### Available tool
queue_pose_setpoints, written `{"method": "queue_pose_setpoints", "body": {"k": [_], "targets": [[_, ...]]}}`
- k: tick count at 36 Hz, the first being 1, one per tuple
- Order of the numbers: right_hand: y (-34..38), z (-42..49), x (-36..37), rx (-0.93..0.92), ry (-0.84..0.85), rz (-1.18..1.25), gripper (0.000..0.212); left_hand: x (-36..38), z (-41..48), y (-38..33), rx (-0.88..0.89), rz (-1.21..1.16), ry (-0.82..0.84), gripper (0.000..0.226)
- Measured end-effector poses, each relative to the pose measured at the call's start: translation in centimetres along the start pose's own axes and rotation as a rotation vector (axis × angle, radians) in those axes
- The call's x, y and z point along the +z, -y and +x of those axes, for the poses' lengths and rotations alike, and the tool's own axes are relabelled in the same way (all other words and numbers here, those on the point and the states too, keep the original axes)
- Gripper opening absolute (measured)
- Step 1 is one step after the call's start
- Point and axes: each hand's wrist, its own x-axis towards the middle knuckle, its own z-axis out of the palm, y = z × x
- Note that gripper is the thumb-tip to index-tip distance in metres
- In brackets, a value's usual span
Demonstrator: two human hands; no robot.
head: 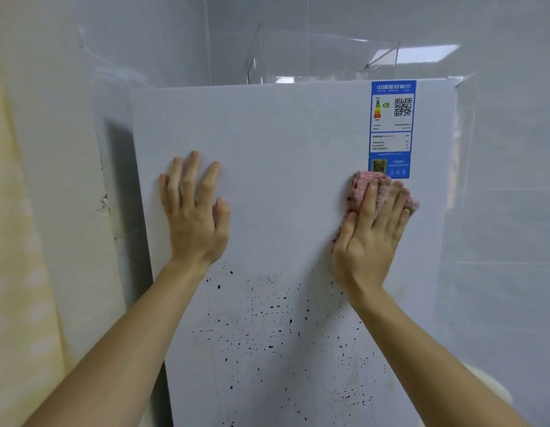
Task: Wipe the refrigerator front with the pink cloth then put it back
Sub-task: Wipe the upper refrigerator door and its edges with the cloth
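Pressing the cloth (pixel 364 192) flat against the fridge (pixel 283 134) front with the right hand (pixel 371 229), fingers nearly straight and spread over the bunched pink fabric, probably to keep broad contact while rubbing. Working just below the blue label (pixel 391 118), near the door's right edge. Bracing with the left hand (pixel 195 211), palm and straight, splayed fingers laid bare on the door, likely steadying the body and the fridge against the push. Leaving the dark specks (pixel 267 328) lower down untouched as yet; wiping looking far from finished.
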Motion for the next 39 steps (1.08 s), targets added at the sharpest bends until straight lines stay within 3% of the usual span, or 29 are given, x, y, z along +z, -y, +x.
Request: {"method": "queue_pose_setpoints", "body": {"k": [5,11,15,20,25,30,39], "targets": [[5.6,-1.3,1.9,-0.351,0.05,0.038,0.053,-1.5,0.2,0.4,0.033,0.033,0.107,0.06],[7.2,-3.0,2.8,-0.593,0.141,0.068,0.054,-4.8,-0.1,2.1,0.122,0.131,0.246,0.058],[7.0,-2.5,2.7,-0.604,0.128,0.046,0.058,-5.2,-0.9,4.3,0.024,0.193,0.174,0.059],[9.8,-2.7,3.5,-0.453,0.094,0.039,0.06,-5.4,-2.0,8.4,-0.091,0.224,0.11,0.061],[14.3,-2.5,5.3,-0.445,0.066,0.097,0.065,-6.0,-2.7,12.1,-0.043,0.22,0.195,0.06],[15.9,-3.3,6.0,-0.428,0.082,0.169,0.056,-5.1,-2.8,14.0,0.012,0.195,0.172,0.06],[14.1,-8.8,5.7,-0.806,0.2,0.047,0.069,-3.9,-3.2,14.5,0.05,0.17,0.078,0.057]]}}
